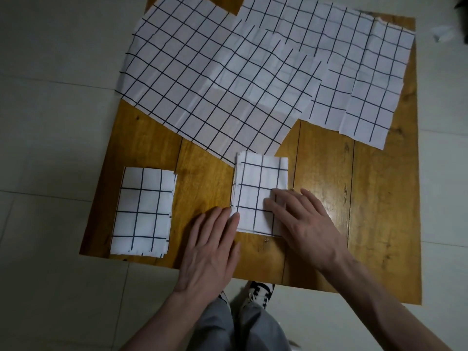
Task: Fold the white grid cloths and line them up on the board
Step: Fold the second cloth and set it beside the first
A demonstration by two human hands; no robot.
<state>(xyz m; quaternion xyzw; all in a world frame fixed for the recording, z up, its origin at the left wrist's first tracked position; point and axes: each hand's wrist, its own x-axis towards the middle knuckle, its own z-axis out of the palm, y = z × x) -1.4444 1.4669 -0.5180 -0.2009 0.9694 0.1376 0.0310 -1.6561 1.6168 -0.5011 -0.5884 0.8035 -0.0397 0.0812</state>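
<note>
A wooden board (379,198) lies on the tiled floor. One folded white grid cloth (143,211) sits at its near left corner. A second folded grid cloth (255,183) lies near the middle front. My left hand (210,247) lies flat with straight fingers, its fingertips touching that cloth's lower left edge. My right hand (301,219) rests flat on the cloth's lower right part, fingers straight. Unfolded grid cloths overlap across the far half: a large one (202,79) at the left and others (354,72) at the right.
Pale floor tiles (50,122) surround the board. My legs in grey trousers and a black-and-white shoe (258,292) stand at the board's near edge. A small white scrap (443,34) lies on the floor at the far right. Bare wood shows at the right front.
</note>
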